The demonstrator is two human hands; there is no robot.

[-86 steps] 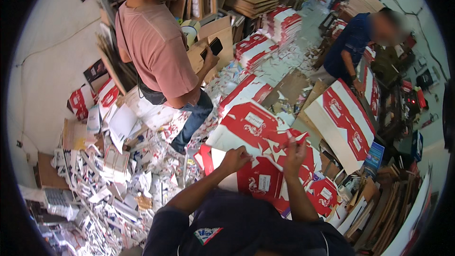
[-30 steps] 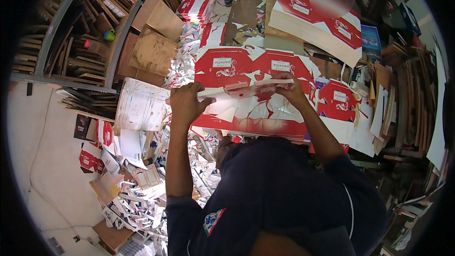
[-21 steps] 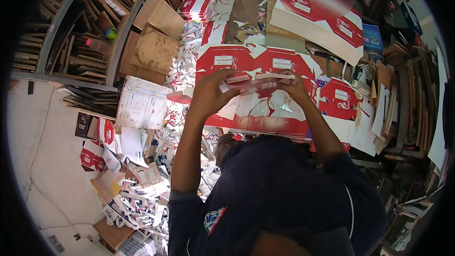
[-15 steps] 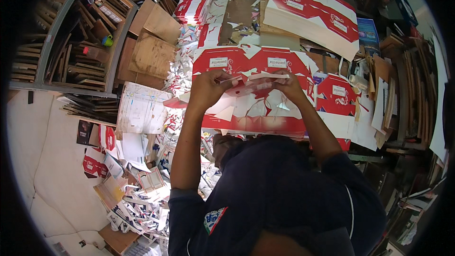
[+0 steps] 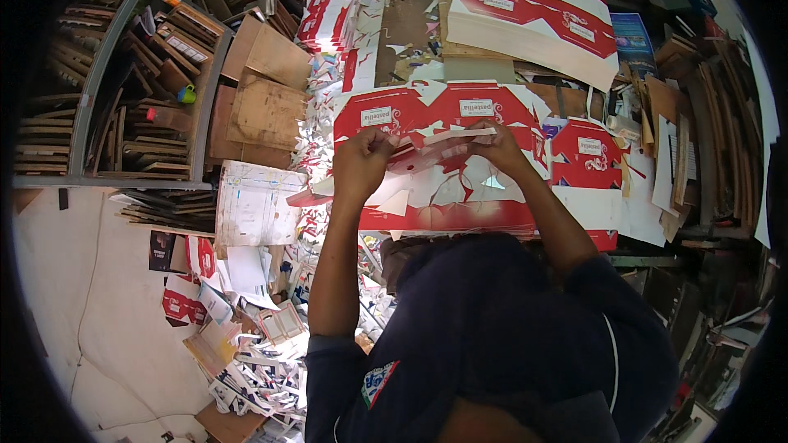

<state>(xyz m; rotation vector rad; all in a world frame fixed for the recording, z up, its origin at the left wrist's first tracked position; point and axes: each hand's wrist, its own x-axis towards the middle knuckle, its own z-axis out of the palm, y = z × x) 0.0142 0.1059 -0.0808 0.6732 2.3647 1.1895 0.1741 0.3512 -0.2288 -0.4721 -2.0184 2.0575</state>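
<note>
Pinching card offcuts (image 5: 453,139) with left hand (image 5: 361,162) and right hand (image 5: 500,149), gripping closer together than a second ago, so apparently bunching them tighter above printed sheets (image 5: 447,103).

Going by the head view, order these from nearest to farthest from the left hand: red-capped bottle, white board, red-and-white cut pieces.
From the left hand:
1. Red-and-white cut pieces, at the fingers, just to its right.
2. White board, off to its left.
3. Red-capped bottle, farthest left, in the grey shelf unit.
</note>
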